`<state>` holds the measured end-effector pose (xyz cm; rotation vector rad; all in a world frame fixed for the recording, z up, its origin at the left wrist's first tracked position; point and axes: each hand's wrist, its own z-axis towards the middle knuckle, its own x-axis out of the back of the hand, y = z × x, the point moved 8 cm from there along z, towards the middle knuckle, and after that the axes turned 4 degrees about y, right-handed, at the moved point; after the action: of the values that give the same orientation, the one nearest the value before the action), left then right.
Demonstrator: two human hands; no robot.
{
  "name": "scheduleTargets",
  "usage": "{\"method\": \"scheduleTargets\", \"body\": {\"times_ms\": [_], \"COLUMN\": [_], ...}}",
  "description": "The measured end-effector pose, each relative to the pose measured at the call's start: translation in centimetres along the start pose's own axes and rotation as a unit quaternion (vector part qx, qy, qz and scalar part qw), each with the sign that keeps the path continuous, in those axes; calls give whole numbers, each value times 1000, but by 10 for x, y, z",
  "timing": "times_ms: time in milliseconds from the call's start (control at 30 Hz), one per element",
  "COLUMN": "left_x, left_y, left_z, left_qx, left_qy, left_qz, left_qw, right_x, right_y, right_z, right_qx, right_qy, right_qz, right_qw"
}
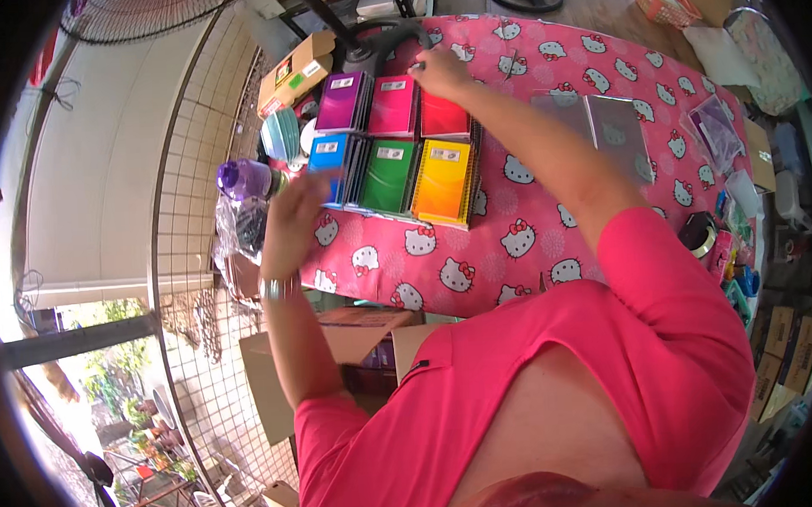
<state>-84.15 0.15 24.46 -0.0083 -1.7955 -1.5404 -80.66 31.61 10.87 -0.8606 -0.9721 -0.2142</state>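
Nearest is your pink shirt [527, 325]. Leftmost, your left hand [291, 222] blurs beside the blue stack [327, 162]; its grip can't be told. Six notebook stacks stand on the table [492, 259], one per colour: purple [340, 102], blue, pink [390, 106], green [387, 182], red [445, 118], yellow [442, 179]. The two-row layout looks done; anything left is unclear. Your right hand [442, 73], fingers curled, meets red's far edge, pinch uncertain. Two clear sheets [621, 153] lie right.

Purple, pink, red, blue, green, yellow-orange notebooks [389, 180], pink cat-print tablecloth [487, 273]
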Motion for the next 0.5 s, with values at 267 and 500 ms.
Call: {"method": "scheduleTargets", "body": {"times_ms": [267,500], "left_x": [13,20], "left_y": [-163,-187], "left_z": [199,236], "left_qx": [53,67], "left_qy": [150,151], "left_qz": [337,350], "left_qw": [928,922], "right_x": [-32,-1], "right_y": [-52,-70], "right_z": [-16,-24], "right_qx": [-32,12], "right_qy": [-53,140], "right_qz": [-159,269], "right_qw": [985,953]}}
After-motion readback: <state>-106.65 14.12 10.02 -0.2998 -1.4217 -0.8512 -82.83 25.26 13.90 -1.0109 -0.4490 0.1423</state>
